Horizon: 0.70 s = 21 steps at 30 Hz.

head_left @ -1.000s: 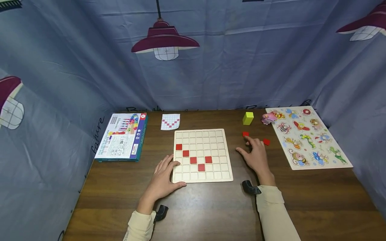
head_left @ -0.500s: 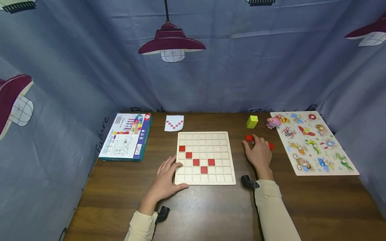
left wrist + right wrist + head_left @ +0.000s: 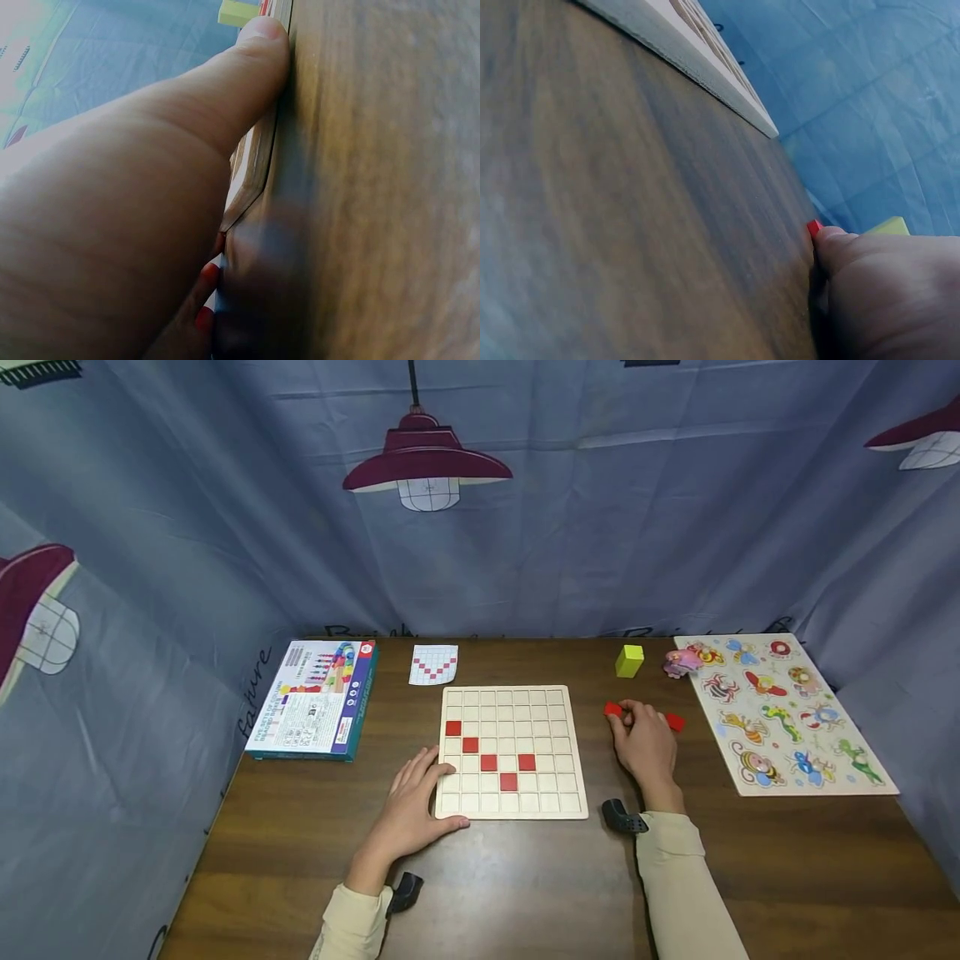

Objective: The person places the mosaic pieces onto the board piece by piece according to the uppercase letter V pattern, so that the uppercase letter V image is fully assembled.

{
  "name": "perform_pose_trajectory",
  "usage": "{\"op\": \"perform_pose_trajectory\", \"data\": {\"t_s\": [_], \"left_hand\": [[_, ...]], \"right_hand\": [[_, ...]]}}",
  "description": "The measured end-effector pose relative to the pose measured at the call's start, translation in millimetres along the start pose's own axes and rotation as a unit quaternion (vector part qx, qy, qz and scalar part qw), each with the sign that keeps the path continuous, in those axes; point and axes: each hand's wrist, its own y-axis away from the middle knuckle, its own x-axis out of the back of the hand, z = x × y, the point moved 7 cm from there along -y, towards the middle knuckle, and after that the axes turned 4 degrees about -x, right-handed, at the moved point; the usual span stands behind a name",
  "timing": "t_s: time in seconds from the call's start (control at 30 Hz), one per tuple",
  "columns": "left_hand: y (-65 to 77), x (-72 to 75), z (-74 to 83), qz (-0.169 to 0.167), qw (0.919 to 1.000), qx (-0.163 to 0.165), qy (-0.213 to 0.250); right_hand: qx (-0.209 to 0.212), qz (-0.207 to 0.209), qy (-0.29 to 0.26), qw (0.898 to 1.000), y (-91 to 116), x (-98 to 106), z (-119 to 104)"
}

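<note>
A pale wooden grid board (image 3: 547, 792) lies mid-table, with several red square tiles in its cells forming a slanting line (image 3: 470, 745) and a short rise. My left hand (image 3: 411, 802) rests at the board's near left corner, fingers spread along the left edge and thumb at the front edge. Right of the board, my right hand (image 3: 648, 748) pinches a tilted red tile (image 3: 612, 709) between thumb and forefinger. In the right wrist view that tile (image 3: 814, 227) pokes out past the thumb tip. A further red tile (image 3: 675, 722) lies beside the right hand's knuckles, partly hidden.
Behind the board lies a small pattern card (image 3: 433, 665) with red squares. A flat game box (image 3: 311, 700) is at the left. Back right stand a yellow block (image 3: 629, 661) and a pink toy (image 3: 680, 663), beside an insect puzzle board (image 3: 783, 718). A blue curtain (image 3: 555, 543) hangs behind.
My right hand has reached the farther red tile and closed thumb and forefinger on it; the tile has tilted and shifted slightly toward me. The left hand stays at the board.
</note>
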Motion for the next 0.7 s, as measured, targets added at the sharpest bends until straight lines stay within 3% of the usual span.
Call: {"op": "perform_pose_trajectory", "data": {"t_s": [0.13, 0.33, 0.5, 0.7], "left_hand": [[-0.5, -1.4, -1.4, -0.009, 0.9999, 0.005, -0.005], [-3.9, -1.2, 1.0, -0.006, 1.0000, -0.002, 0.000], [-2.4, -1.2, 0.2, -0.012, 0.9999, 0.007, 0.002], [-1.7, 1.1, 0.9, -0.019, 0.9997, 0.015, 0.006]], "right_hand": [[0.011, -0.011, 0.011, 1.000, 2, -1, -1], [0.053, 0.011, -0.004, 0.999, 7, 3, -4], [0.087, -0.001, -0.042, 0.995, 16, 0, -10], [0.124, -0.028, -0.085, 0.988, 28, -3, -32]]}}
